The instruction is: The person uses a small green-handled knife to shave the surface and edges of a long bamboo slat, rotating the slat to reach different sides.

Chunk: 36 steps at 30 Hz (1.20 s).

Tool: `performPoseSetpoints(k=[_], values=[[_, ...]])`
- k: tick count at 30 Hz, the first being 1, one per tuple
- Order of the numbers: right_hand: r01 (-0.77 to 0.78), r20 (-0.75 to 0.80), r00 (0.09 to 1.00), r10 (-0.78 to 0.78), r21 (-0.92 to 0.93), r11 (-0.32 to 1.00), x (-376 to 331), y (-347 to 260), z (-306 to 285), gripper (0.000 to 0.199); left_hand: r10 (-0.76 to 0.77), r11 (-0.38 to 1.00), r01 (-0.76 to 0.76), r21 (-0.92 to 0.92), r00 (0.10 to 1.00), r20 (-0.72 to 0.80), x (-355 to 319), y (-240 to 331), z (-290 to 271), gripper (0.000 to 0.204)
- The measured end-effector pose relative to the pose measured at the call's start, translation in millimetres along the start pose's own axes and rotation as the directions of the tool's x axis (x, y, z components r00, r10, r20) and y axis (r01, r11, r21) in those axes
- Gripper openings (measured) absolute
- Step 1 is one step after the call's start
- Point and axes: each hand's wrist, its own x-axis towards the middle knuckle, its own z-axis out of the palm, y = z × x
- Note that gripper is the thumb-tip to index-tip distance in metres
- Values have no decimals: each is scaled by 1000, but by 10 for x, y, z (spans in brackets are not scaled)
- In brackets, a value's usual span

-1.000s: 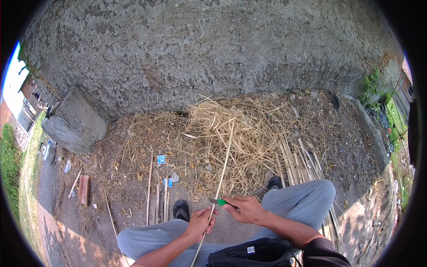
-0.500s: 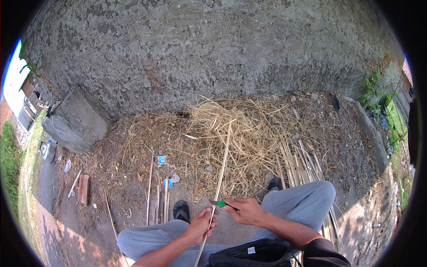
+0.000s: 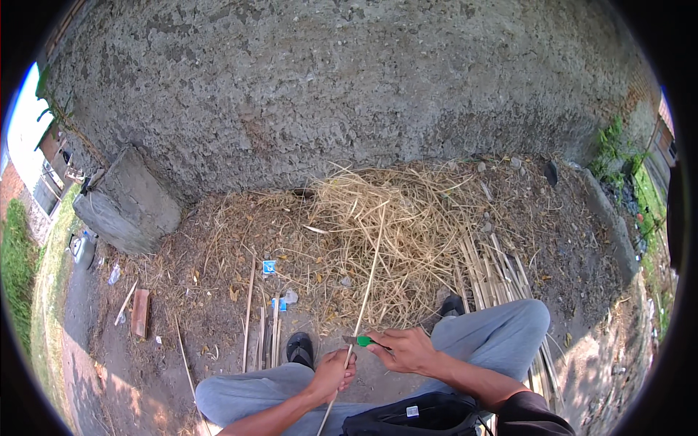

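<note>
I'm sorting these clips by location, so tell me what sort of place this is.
Likely an outdoor dirt yard beside a building. A rough grey plastered wall rises behind bare ground strewn with dry straw and cut stalks, with grass at the left edge.

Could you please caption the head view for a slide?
Left hand grips a thin cane; right hand holds a green-handled knife against it.

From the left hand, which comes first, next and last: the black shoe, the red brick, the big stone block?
From the left hand:
1. Black shoe, just to its left, by the knee.
2. Red brick, farther left on the ground.
3. Stone block, far upper left, against the wall.
</note>
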Motion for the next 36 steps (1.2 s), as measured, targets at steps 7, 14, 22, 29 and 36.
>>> performPoseSetpoints(k=[7,14,22,29,36], values=[[-12,-59,998,7,-79,997,-22,-62,53,29,157,982,-142,128,981,-114,-26,-55,53,35],[-423,-208,895,394,-120,898,218,618,-311,25,235,741,-211,638,971,48,-106,-364,-23,40],[-215,-47,975,217,40,976,77,-52,-197,24,118,962,-88,257,988,-101,-180,218,1,37],[-142,-56,988,143,10,990,91,-155,-146,29,587,640,-387,663,803,-98,-28,-29,-136,42],[-110,-176,981,84,-145,983,132,-121,-56,24,470,741,-313,594,873,-127,-86,-8,-130,44]])
